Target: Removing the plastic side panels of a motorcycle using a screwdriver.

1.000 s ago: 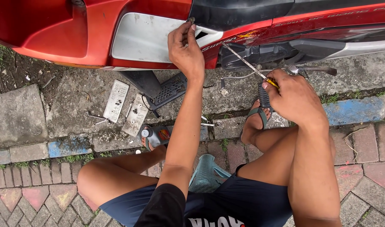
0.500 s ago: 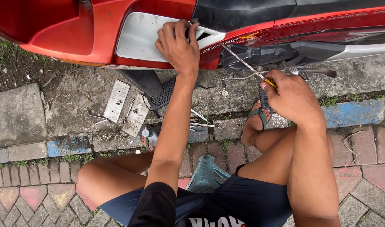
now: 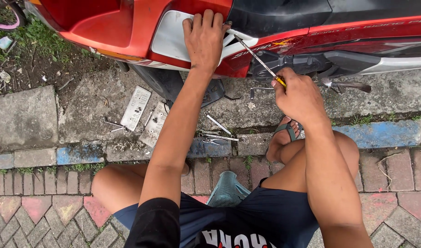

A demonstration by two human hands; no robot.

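Observation:
A red scooter (image 3: 128, 23) stands in front of me with a white side panel (image 3: 171, 36) under its black seat (image 3: 284, 14). My left hand (image 3: 205, 39) lies flat against that panel, fingers hooked over its upper edge. My right hand (image 3: 300, 94) grips a screwdriver (image 3: 256, 57) with a yellow handle. Its metal shaft slants up and left, and the tip sits at the seam between panel and seat, close to my left fingers.
Two metal plates (image 3: 136, 108) and several wrenches (image 3: 217, 133) lie on the concrete curb below the scooter. A footpeg (image 3: 346, 85) sticks out at the right. My bare knees and a sandalled foot (image 3: 284, 133) rest on brick paving. Grass and dirt are at far left.
My left hand rose from the panel's lower edge and spread flat on it. The right hand swung the screwdriver tip up to the seam under the seat.

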